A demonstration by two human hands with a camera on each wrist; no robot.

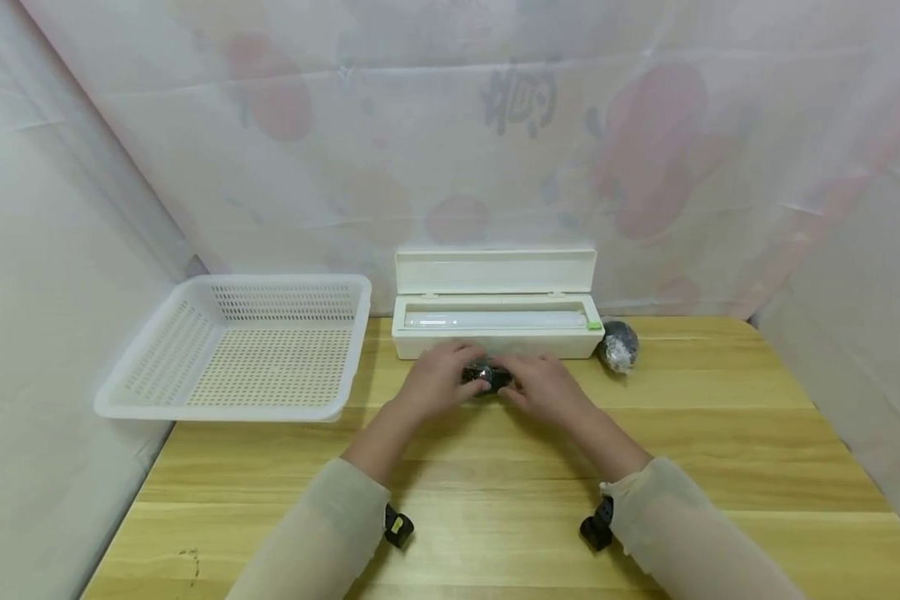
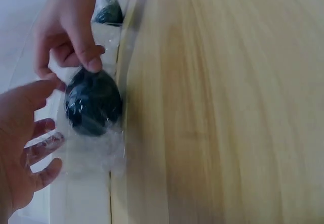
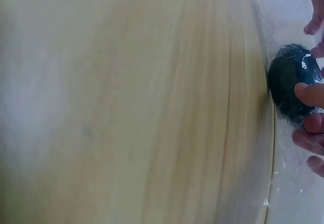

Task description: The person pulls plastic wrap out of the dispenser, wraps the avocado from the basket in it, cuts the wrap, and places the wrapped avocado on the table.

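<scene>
A dark ball (image 1: 486, 379) wrapped in clear cling film lies on the wooden table (image 1: 495, 500), right in front of the white film dispenser box (image 1: 495, 343). My left hand (image 1: 438, 379) sits at its left side, and my right hand (image 1: 543, 383) at its right. In the left wrist view my right hand (image 2: 66, 27) pinches the film on top of the ball (image 2: 91, 102). There my left hand (image 2: 20, 148) lies spread beside the ball, its fingers touching loose film (image 2: 96, 153). The right wrist view shows my right fingertips (image 3: 310, 93) on the ball (image 3: 286, 85).
A second film-wrapped dark ball (image 1: 619, 346) rests by the right end of the box, whose lid (image 1: 495, 271) stands open. A white perforated basket (image 1: 225, 410) sits at the table's left. Pale cloth hangs behind and on both sides.
</scene>
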